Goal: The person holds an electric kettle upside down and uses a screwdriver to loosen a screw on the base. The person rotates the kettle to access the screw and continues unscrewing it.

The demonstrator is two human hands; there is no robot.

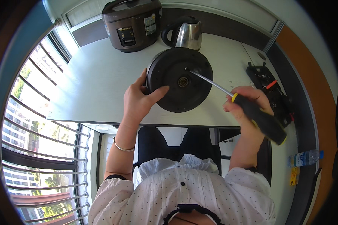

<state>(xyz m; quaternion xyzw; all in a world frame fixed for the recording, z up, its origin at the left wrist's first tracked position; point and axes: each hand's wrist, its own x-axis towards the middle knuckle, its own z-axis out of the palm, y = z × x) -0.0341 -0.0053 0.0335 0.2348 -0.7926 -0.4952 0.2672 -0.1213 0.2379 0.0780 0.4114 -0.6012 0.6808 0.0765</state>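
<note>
A round black appliance base point(176, 99) is tilted up above the table's front part, its flat face toward me. A small ring-shaped metal fitting point(183, 82) sits at its middle. My left hand point(141, 99) grips the base by its left edge, thumb across the face and fingers mostly hidden behind. In my right hand point(249, 103) is a screwdriver point(260, 119) with a black and yellow handle and a long metal shaft. Its tip meets the face just above the fitting, at what looks like a screw or screw hole.
Behind the base stand a brown rice cooker point(133, 28) and a steel kettle point(189, 35) with a black handle. An open black tool case point(264, 77) lies on the white table point(90, 86) at right. Farther right is a plastic bottle point(306, 158). A barred window point(45, 150) is left.
</note>
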